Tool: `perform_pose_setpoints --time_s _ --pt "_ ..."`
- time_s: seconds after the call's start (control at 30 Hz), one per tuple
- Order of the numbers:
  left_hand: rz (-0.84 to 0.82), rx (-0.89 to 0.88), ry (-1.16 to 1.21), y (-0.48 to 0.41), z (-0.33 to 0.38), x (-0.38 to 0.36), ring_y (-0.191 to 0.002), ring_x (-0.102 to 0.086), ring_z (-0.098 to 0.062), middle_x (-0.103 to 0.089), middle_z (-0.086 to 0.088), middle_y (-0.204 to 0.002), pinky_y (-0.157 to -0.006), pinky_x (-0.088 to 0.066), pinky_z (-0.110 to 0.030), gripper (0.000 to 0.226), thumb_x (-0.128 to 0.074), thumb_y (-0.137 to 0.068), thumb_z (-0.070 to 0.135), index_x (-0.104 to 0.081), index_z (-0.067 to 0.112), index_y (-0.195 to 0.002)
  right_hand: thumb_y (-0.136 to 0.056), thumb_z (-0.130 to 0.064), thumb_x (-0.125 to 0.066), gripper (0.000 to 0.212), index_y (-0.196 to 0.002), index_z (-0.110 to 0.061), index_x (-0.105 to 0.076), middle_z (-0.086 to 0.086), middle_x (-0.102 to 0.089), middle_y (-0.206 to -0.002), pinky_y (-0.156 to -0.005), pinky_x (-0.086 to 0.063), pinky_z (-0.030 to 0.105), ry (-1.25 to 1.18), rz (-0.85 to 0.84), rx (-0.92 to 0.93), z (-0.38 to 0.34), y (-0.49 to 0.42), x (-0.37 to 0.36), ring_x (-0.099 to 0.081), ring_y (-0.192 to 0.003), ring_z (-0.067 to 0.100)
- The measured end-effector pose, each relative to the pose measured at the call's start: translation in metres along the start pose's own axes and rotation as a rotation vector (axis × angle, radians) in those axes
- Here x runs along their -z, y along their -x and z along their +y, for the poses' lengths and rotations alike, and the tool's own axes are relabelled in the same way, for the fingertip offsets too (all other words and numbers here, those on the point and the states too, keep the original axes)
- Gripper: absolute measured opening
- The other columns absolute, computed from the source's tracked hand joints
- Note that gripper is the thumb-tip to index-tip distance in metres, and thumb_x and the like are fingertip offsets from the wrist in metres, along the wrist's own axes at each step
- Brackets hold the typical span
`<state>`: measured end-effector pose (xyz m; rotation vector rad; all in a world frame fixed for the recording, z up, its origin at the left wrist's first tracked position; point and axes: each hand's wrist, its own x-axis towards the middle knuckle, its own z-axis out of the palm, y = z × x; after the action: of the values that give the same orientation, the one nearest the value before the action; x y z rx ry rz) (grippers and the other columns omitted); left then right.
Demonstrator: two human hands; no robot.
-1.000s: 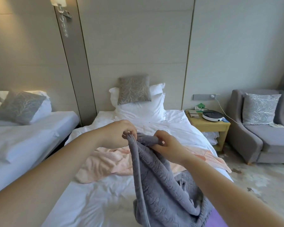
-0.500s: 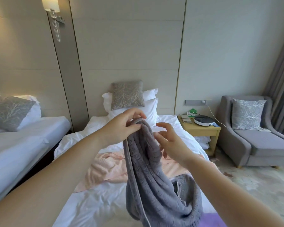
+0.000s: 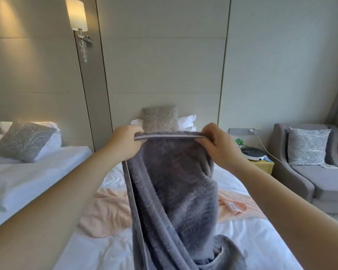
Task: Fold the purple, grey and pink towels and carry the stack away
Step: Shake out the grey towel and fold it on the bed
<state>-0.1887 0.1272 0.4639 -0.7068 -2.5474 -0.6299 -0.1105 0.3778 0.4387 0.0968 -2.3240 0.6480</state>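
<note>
While I watch through the head camera, both hands are raised over the white-sheeted bed (image 3: 98,248), each gripping one top corner of the grey plush towel (image 3: 172,182). The left hand (image 3: 125,142) curls round the left end of its pale hem and the right hand (image 3: 218,146) round the right end, so the hem runs level between them. The towel hangs in folds, its lower end bunched on the mattress near me. It blocks the middle of the peach-pink towel (image 3: 107,211), which lies crumpled on the bed behind it and shows on either side.

I count two towels and two beds, the second white bed (image 3: 27,172) being on the left. There are three grey branch-patterned cushions (image 3: 23,141): one on each bed and one on the grey upholstered armchair (image 3: 320,184) at right. Between bed and armchair stands a small yellow wooden table (image 3: 264,167) carrying a round black-and-white device (image 3: 252,154). One lit wall lamp (image 3: 76,14) hangs upper left.
</note>
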Motion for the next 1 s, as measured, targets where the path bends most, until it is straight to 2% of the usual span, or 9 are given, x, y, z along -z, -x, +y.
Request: perform_pose_setpoints --time_s 0.07,0.13,0.3,0.4,0.53,0.63,0.73,0.87,1.0 --pt "0.042 0.107 -0.088 -0.003 -0.007 0.001 -0.066 -0.051 -0.027 -0.054 -0.006 -0.072 -0.050 -0.027 -0.029 0.024 -0.047 -0.096 0.021 -0.054 0.019 -0.073 -0.092 -0.029 -0.056 0.011 -0.100 -0.022 -0.054 -0.009 -0.052 -0.091 -0.065 -0.043 0.032 0.059 0.056 0.128 -0.012 0.004 0.001 -0.056 -0.077 0.021" --pt "-0.060 0.240 -0.054 -0.006 -0.016 -0.001 -0.067 -0.049 -0.027 -0.055 -0.009 -0.078 -0.051 -0.029 -0.029 0.024 -0.040 -0.098 0.020 -0.058 0.014 -0.083 -0.091 -0.022 -0.056 0.015 -0.106 -0.019 -0.057 -0.003 -0.051 -0.099 -0.068 -0.048 0.037 0.097 -0.009 0.192 -0.013 0.019 -0.008 -0.060 -0.081 0.025" --pt "-0.124 0.506 0.780 -0.007 0.001 -0.012 -0.062 -0.057 -0.021 -0.060 -0.011 -0.075 -0.042 -0.047 -0.022 0.032 -0.033 -0.093 -0.003 -0.061 0.010 -0.084 -0.092 -0.010 -0.051 0.029 -0.114 -0.029 -0.045 0.002 -0.052 -0.115 -0.075 -0.049 0.042 -0.030 -0.181 0.176 -0.009 0.079 -0.049 -0.061 -0.089 0.031" --pt "-0.077 0.479 1.109 -0.010 0.019 -0.015 -0.075 -0.062 -0.020 -0.063 -0.014 -0.086 -0.053 -0.057 -0.023 0.037 -0.030 -0.091 -0.015 -0.061 0.004 -0.091 -0.091 -0.001 -0.046 0.031 -0.113 -0.022 -0.049 0.002 -0.051 -0.111 -0.072 -0.051 0.036 -0.105 -0.135 0.256 -0.011 0.092 -0.062 -0.059 -0.084 0.022" --pt "-0.049 0.393 1.326 -0.017 0.038 -0.015 -0.080 -0.061 -0.018 -0.061 -0.012 -0.089 -0.060 -0.058 -0.020 0.038 -0.028 -0.094 -0.015 -0.059 0.007 -0.090 -0.095 -0.014 -0.049 0.022 -0.111 -0.017 -0.062 -0.011 -0.047 -0.105 -0.078 -0.041 0.013 -0.251 -0.134 0.055 -0.015 0.084 -0.071 -0.053 -0.083 -0.002" --pt "-0.005 0.346 1.399 -0.021 0.051 -0.015 -0.085 -0.062 -0.017 -0.061 -0.011 -0.091 -0.062 -0.058 -0.020 0.034 -0.031 -0.096 -0.010 -0.060 0.008 -0.094 -0.087 -0.047 -0.058 0.036 -0.117 -0.026 -0.059 -0.015 -0.042 -0.111 -0.082 -0.046 0.023 -0.185 -0.178 -0.094 -0.017 0.073 -0.080 -0.056 -0.091 0.005" --pt "0.054 0.296 1.505 -0.024 0.064 -0.013 -0.084 -0.063 -0.014 -0.062 -0.010 -0.089 -0.063 -0.057 -0.019 0.029 -0.035 -0.096 -0.007 -0.059 0.008 -0.091 -0.077 -0.059 -0.064 0.044 -0.107 -0.027 -0.062 -0.012 -0.038 -0.108 -0.079 -0.050 0.029 -0.120 -0.180 -0.150 -0.021 0.066 -0.089 -0.055 -0.090 0.010" --pt "0.178 0.277 1.594 -0.029 0.074 -0.002 -0.078 -0.064 -0.011 -0.060 -0.010 -0.088 -0.064 -0.057 -0.019 0.026 -0.036 -0.097 -0.007 -0.058 0.006 -0.090 -0.082 -0.040 -0.063 0.024 -0.084 -0.016 -0.057 -0.006 -0.032 -0.098 -0.066 -0.044 0.030 0.031 -0.152 -0.099 -0.024 0.062 -0.102 -0.051 -0.086 0.022" --pt "0.392 0.351 1.580 -0.032 0.053 0.020 -0.089 -0.060 -0.019 -0.056 -0.011 -0.088 -0.071 -0.057 -0.023 0.025 -0.036 -0.095 -0.009 -0.056 0.004 -0.090 -0.085 -0.020 -0.055 0.012 -0.074 -0.019 -0.049 -0.002 -0.044 -0.093 -0.069 -0.045 0.033 -0.170 -0.162 -0.217 -0.008 0.052 -0.087 -0.053 -0.073 0.020"
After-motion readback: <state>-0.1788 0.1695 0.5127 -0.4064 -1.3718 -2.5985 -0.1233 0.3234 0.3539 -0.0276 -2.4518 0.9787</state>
